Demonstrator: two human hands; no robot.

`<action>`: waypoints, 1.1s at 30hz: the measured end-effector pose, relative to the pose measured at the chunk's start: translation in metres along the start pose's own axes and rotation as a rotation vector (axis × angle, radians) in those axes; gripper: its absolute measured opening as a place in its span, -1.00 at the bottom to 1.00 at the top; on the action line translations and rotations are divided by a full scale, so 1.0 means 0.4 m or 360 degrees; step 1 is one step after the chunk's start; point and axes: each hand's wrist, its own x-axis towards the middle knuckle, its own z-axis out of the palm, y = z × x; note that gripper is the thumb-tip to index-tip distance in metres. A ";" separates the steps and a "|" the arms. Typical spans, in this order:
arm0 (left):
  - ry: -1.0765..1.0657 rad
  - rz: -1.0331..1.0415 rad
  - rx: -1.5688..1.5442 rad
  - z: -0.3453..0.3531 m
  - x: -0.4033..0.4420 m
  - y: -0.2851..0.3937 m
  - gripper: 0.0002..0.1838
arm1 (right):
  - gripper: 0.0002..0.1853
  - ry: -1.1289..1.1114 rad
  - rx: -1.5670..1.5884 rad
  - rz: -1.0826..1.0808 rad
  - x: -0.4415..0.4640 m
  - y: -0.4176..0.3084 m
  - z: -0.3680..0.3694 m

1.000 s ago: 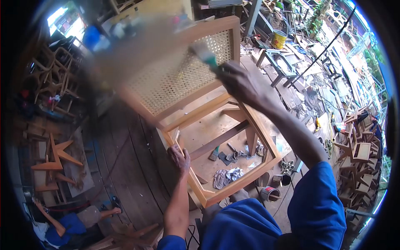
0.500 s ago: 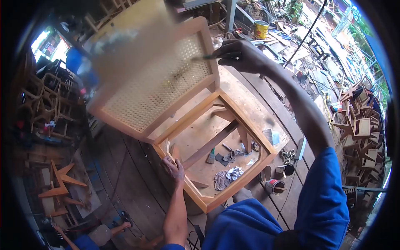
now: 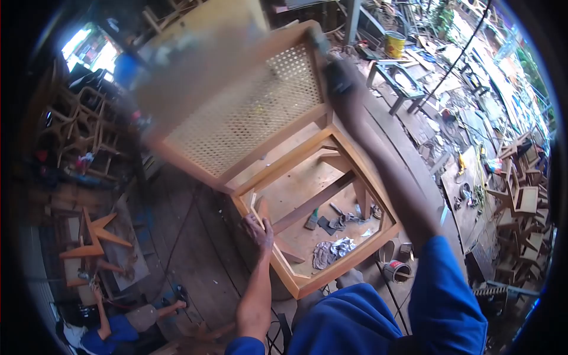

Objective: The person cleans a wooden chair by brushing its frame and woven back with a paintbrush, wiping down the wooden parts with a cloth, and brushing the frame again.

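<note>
A wooden chair frame with an open seat [image 3: 349, 260] and a woven cane back [image 3: 254, 118] stands tilted before me. My left hand [image 3: 260, 232] is closed around the left rail of the seat. Up at the right post of the backrest, my right hand [image 3: 344, 83] is closed on a paintbrush [image 3: 318, 42], its bristle end against the post near the top corner. Hand and brush are smeared by motion. A grey blur hides the upper left of the cane. Through the seat opening I see another brush [image 3: 312, 219] and crumpled rags [image 3: 332, 251].
An open can [image 3: 397, 271] stands right of the seat. Star-shaped wooden chair bases [image 3: 96, 234] lie at left, near another person [image 3: 112, 331] working low down. Stacked wooden parts [image 3: 523, 201] line the right side. A yellow bucket [image 3: 394, 44] and scrap wood are behind.
My right hand has moved the brush from the cane's right edge up to the top of the right post. The left hand keeps its hold on the seat rail. The view has shifted slightly.
</note>
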 end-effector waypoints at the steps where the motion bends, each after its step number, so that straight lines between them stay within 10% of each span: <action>1: 0.0002 0.0077 0.0058 -0.002 -0.001 -0.001 -0.60 | -0.81 -0.0233 0.0312 0.0061 -0.112 -0.103 0.097; 7: -0.0074 0.0233 -0.0154 -0.028 0.031 0.055 -0.61 | -0.66 -0.1306 0.1489 0.0090 -0.158 -0.597 0.150; 12: 0.0037 0.0012 -0.0070 0.017 -0.001 -0.024 -0.62 | -0.79 -0.0365 0.1210 0.0979 -0.021 -0.103 0.088; 15: 0.0070 0.0028 -0.0087 0.053 -0.020 -0.064 -0.61 | -0.74 0.0404 0.0971 0.0867 0.039 -0.041 -0.059; 26: 0.0031 0.0095 0.0025 0.003 -0.012 -0.010 -0.60 | -0.66 0.0441 0.1913 0.1460 -0.097 -0.264 0.034; 33: 0.0021 -0.0078 -0.0207 0.028 -0.028 -0.037 -0.56 | -0.72 0.0626 0.0721 0.0942 -0.067 -0.175 0.052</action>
